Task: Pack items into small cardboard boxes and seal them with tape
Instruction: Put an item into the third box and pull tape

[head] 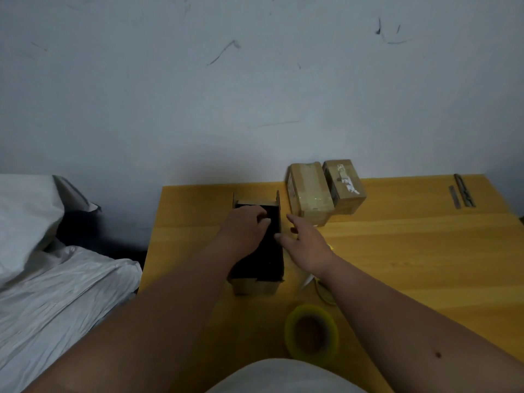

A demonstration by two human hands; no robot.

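Note:
An open cardboard box point(256, 286) stands on the yellow wooden table point(397, 251), its flaps up and a black item point(266, 262) inside. My left hand point(245, 231) rests on top of the black item, fingers curled on it. My right hand point(304, 242) hovers just right of the box with fingers spread, touching or nearly touching its right wall. A roll of yellowish clear tape point(312, 333) lies flat near the table's front edge. Two taped-up cardboard boxes point(310, 191) point(344, 185) stand side by side at the back against the wall.
A white object with a yellow-edged part point(317, 282) lies partly hidden under my right forearm. Two thin dark metal strips point(463, 191) lie at the table's far right. Crumpled white sheeting point(56, 268) fills the space left of the table. A scuffed wall rises behind.

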